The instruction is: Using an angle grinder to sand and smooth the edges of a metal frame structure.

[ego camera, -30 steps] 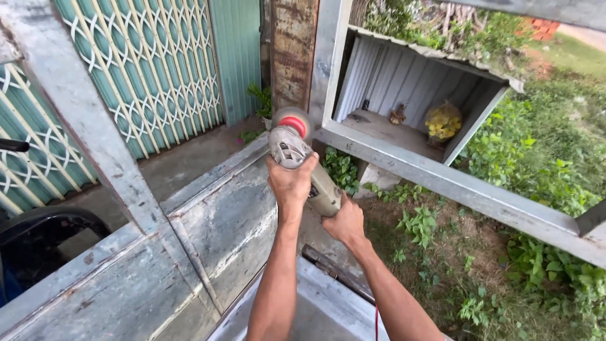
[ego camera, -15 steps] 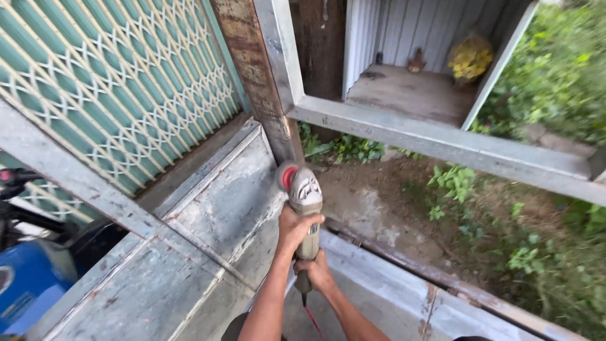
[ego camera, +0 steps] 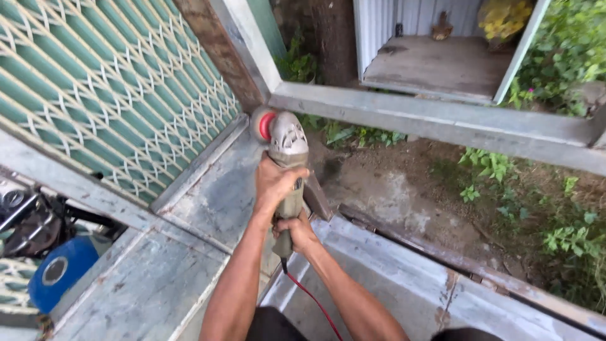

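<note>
Both my hands grip a grey angle grinder (ego camera: 288, 140) with a red disc (ego camera: 267, 125) at its head. My left hand (ego camera: 274, 184) wraps the body just behind the head. My right hand (ego camera: 298, 231) clasps the rear handle, where a red cord (ego camera: 310, 302) trails down toward me. The disc sits at the far corner of a weathered grey metal panel (ego camera: 218, 199), close to a rusty post (ego camera: 214, 44). Whether the disc touches the metal, I cannot tell.
A green lattice gate (ego camera: 107, 88) stands at left. A grey metal beam (ego camera: 442, 123) crosses behind the grinder, with a small shed (ego camera: 435, 63) and a yellow bag (ego camera: 502, 19) beyond it. A blue drum (ego camera: 60, 273) sits low left. Bare soil and weeds (ego camera: 568, 240) lie at right.
The grinder has come down from the raised beam to the panel's far corner. My right hand has slid in close behind the left. The view has tilted downward.
</note>
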